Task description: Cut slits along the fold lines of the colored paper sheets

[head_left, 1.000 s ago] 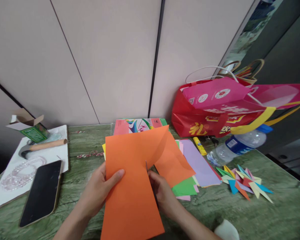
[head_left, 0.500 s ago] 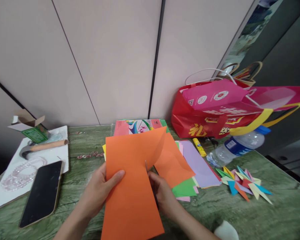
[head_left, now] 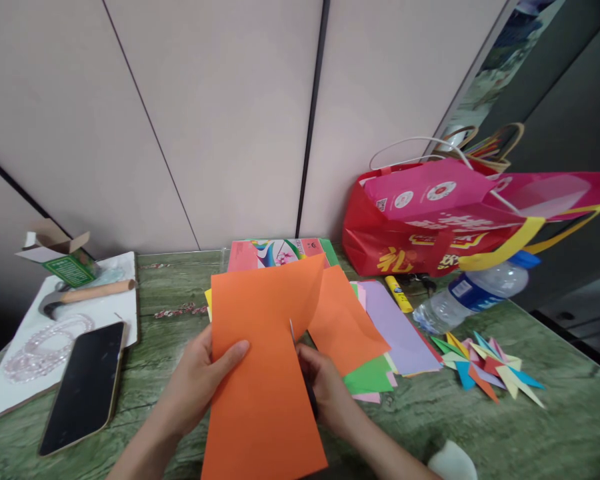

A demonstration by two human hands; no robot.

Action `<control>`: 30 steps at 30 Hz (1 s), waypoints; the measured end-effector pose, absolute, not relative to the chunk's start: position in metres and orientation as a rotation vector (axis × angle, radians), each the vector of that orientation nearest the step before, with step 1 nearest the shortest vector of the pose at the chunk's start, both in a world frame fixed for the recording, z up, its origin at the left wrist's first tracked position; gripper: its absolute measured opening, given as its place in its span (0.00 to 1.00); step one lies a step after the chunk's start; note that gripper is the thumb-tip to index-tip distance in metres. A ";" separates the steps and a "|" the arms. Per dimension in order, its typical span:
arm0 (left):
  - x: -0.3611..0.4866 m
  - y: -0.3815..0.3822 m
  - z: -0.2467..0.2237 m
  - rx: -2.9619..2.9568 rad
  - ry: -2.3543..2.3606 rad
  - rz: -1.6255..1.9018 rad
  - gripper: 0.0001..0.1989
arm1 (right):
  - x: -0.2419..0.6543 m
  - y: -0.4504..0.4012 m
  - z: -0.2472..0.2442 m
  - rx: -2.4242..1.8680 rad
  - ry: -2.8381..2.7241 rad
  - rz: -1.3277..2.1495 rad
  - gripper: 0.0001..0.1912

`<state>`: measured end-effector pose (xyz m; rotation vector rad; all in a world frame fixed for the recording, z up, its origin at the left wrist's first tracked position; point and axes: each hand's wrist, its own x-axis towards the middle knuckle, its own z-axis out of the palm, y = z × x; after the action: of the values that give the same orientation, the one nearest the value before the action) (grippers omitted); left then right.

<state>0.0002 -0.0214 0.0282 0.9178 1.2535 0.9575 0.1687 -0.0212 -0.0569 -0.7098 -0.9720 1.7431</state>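
Note:
An orange sheet of paper is held up in front of me, partly cut in from its right side. My left hand grips its left edge, thumb on the front and fingers behind. At the right edge my right hand is closed on a pair of scissors; a blade tip shows at the cut and the handles are mostly hidden. The paper above the cut curls toward the upper right. Another orange piece of paper lies behind, over green and lilac sheets.
A phone, bead strings, a hammer-like tool and a small green box are at left. To the right are a red bag, water bottle, glue stick and folded paper pieces.
The flap above the cut has bent a little further left. Both hands stay almost in the same place, still holding the paper and scissors.

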 end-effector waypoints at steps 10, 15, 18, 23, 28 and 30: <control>0.002 -0.021 0.031 0.889 1.230 0.951 0.15 | 0.169 -0.018 -0.061 -0.769 -0.920 1.801 0.17; 0.002 -0.022 0.030 0.871 1.222 0.954 0.14 | 0.170 -0.019 -0.057 -0.779 -0.932 1.774 0.16; 0.001 -0.022 0.030 0.866 1.228 0.965 0.15 | 0.171 -0.020 -0.055 -0.789 -0.974 1.735 0.12; 0.002 -0.022 0.031 0.874 1.232 0.951 0.15 | 0.171 -0.016 -0.061 -0.818 -0.924 1.798 0.13; 0.001 -0.021 0.030 0.893 1.241 0.964 0.15 | 0.172 -0.015 -0.062 -0.848 -0.930 1.779 0.13; 0.002 -0.021 0.030 0.894 1.234 0.959 0.15 | 0.172 -0.016 -0.060 -0.856 -0.934 1.770 0.12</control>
<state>0.0015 -0.0213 0.0299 0.8942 1.2335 0.9591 0.1717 -0.0163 -0.0602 -0.8556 -0.9341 1.7702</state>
